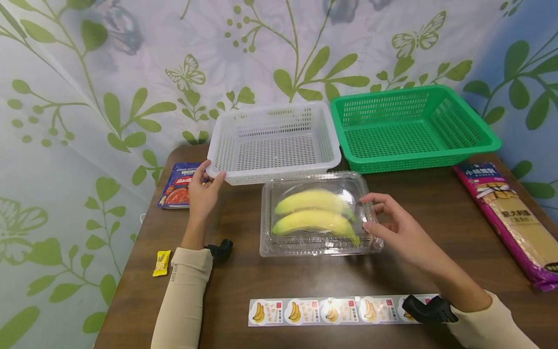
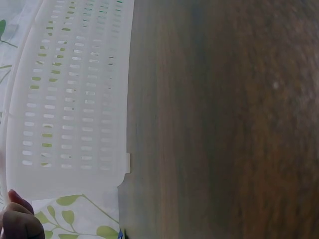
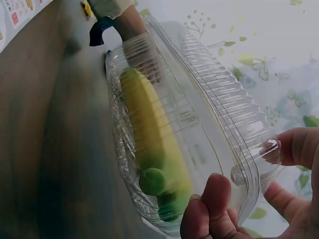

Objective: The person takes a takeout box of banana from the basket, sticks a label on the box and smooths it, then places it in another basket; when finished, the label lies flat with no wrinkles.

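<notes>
My right hand [image 1: 396, 223] grips the right edge of a clear plastic clamshell box [image 1: 316, 245], with the thumb and fingers on its rim. Two yellow bananas [image 1: 311, 220] with green tips lie inside the box. In the right wrist view, the closed box [image 3: 219, 119] is tilted and held above the table. At the near left corner of a white perforated basket [image 1: 274, 172], my left hand [image 1: 205, 189] pinches the rim between thumb and fingers. The left wrist view shows the basket's slotted side [image 2: 70, 109] and a bit of that hand [image 2: 21, 221].
A green basket [image 1: 420, 160] stands beside the white one. Spaghetti in a purple pack [image 1: 510, 218] lies at the right. A blue Barilla pouch [image 1: 176, 186] and a small yellow packet [image 1: 162, 263] lie at the left. A strip of banana stickers [image 1: 311, 311] runs along the front.
</notes>
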Action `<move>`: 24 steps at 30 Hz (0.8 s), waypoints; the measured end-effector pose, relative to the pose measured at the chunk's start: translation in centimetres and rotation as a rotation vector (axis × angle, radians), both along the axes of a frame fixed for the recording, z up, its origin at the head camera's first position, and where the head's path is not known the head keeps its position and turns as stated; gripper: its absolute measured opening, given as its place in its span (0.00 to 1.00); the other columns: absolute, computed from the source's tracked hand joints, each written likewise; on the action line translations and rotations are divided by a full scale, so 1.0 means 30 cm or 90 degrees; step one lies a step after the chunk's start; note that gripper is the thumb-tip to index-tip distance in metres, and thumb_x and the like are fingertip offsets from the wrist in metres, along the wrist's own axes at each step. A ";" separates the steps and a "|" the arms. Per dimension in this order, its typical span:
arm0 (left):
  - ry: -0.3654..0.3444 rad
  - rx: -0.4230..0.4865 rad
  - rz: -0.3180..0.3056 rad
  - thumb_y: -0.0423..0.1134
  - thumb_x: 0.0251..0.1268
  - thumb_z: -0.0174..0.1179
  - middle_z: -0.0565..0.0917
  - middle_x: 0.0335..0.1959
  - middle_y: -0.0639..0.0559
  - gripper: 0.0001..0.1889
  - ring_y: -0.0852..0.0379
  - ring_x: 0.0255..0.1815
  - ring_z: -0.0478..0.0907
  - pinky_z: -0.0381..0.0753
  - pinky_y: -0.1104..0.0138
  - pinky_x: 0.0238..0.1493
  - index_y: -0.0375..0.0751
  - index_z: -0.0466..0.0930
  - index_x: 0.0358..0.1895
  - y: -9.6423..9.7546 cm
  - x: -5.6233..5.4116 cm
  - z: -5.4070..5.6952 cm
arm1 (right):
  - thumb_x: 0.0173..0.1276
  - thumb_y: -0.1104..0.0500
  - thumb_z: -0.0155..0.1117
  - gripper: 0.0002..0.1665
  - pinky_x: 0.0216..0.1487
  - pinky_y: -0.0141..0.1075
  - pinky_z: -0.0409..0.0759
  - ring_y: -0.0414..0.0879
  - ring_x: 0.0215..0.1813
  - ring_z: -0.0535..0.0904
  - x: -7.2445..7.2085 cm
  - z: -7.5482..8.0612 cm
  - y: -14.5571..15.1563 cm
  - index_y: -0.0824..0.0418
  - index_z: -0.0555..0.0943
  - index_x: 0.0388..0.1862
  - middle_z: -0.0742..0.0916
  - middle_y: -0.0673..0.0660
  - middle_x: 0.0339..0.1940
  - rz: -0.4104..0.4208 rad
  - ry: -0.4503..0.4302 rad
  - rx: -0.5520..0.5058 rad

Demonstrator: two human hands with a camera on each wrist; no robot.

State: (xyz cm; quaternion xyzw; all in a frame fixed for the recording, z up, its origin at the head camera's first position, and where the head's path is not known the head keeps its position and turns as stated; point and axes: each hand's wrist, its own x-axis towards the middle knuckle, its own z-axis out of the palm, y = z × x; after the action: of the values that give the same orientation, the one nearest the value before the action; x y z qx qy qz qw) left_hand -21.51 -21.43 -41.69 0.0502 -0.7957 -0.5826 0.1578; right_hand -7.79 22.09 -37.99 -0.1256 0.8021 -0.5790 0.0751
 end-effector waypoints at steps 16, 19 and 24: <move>-0.019 0.002 -0.001 0.47 0.70 0.67 0.75 0.45 0.47 0.32 0.62 0.25 0.65 0.67 0.75 0.26 0.44 0.69 0.74 0.002 -0.005 -0.004 | 0.77 0.62 0.61 0.28 0.36 0.41 0.81 0.60 0.40 0.82 -0.001 -0.101 0.023 0.52 0.65 0.72 0.72 0.66 0.55 -0.007 -0.031 -0.006; -0.023 0.006 -0.001 0.47 0.70 0.67 0.74 0.46 0.48 0.33 0.62 0.25 0.65 0.68 0.75 0.26 0.45 0.69 0.75 0.002 -0.005 -0.003 | 0.78 0.61 0.61 0.28 0.38 0.41 0.81 0.60 0.42 0.81 -0.006 -0.111 0.024 0.52 0.65 0.72 0.73 0.66 0.54 -0.014 -0.035 0.009; -0.035 0.002 0.006 0.49 0.70 0.67 0.73 0.46 0.49 0.33 0.62 0.23 0.64 0.68 0.75 0.26 0.47 0.69 0.75 0.002 -0.003 -0.002 | 0.78 0.61 0.60 0.28 0.39 0.41 0.81 0.60 0.43 0.81 -0.014 -0.125 0.027 0.52 0.65 0.72 0.74 0.66 0.54 -0.013 -0.027 0.020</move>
State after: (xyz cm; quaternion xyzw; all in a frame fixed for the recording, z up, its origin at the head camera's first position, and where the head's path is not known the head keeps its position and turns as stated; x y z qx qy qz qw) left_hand -21.60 -21.38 -41.77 0.0704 -0.7984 -0.5816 0.1389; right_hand -8.21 22.91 -41.75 -0.1039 0.8105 -0.5698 0.0876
